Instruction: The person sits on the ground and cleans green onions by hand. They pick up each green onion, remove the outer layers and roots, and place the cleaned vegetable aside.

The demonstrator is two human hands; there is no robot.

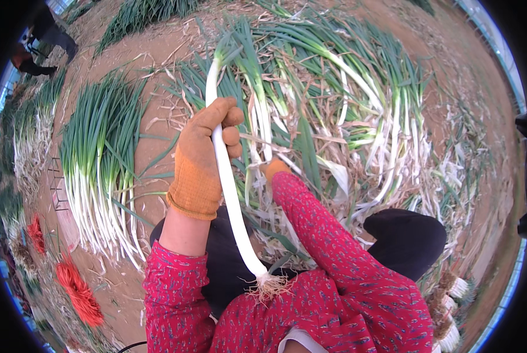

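My left hand (206, 150), in an orange work glove, is closed around the white shaft of a long green onion (234, 207). Its roots hang down near my lap, and its green leaves point away from me. My right hand (274, 168), gloved in orange too, reaches into a pile of green onions (320, 75) in front of me. Its fingers are mostly hidden among the white stalks and dry leaves, so whether it grips one cannot be told. To the left lies a neat row of cleaned green onions (104, 167), roots towards me.
Red ties (80, 291) lie on the soil at the lower left, near a wire frame (58, 185). Bundled onions (448, 326) sit at the lower right, with peeled husks (457, 163) above them. Another person's legs (58, 35) show at the upper left.
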